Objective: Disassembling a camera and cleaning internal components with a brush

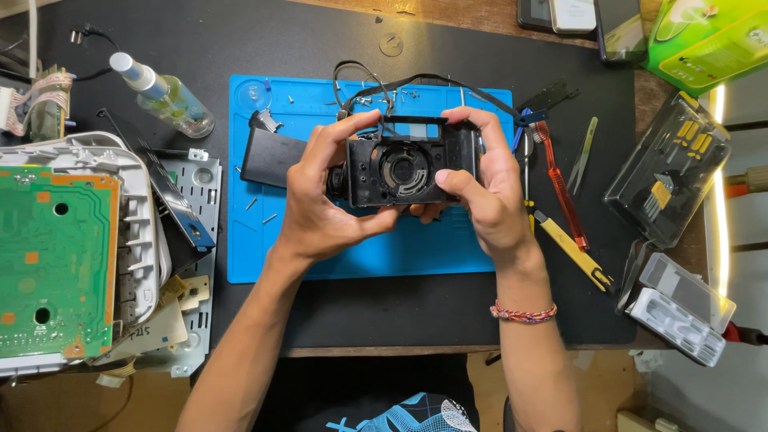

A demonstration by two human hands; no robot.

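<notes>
**Hands grip a stripped black camera body above a blue mat**

Head view: the black camera body (408, 164), its front shell off and the round lens opening facing up, is held just above the blue mat (360, 248) that lies on the dark surface (400, 308). The left hand (320, 204) wraps the body's left end, fingers (352, 124) curled over the top edge and thumb pressed against the lower front. The right hand (484, 188) clasps the right end, fingers closed over the top and thumb lying across the front beside the lens opening. A black strap (416, 80) loops from the body over the mat's far edge. A flat black panel (268, 156) lies on the mat, left of the body and partly hidden by the left hand. Small screws (260, 204) are scattered on the mat near it. Right of the mat lie a red-handled tool (560, 188) and a yellow-handled tool (572, 252). Left of the mat sits a green circuit board (52, 260) in a white housing, with a clear spray bottle (164, 94) beyond it.
</notes>
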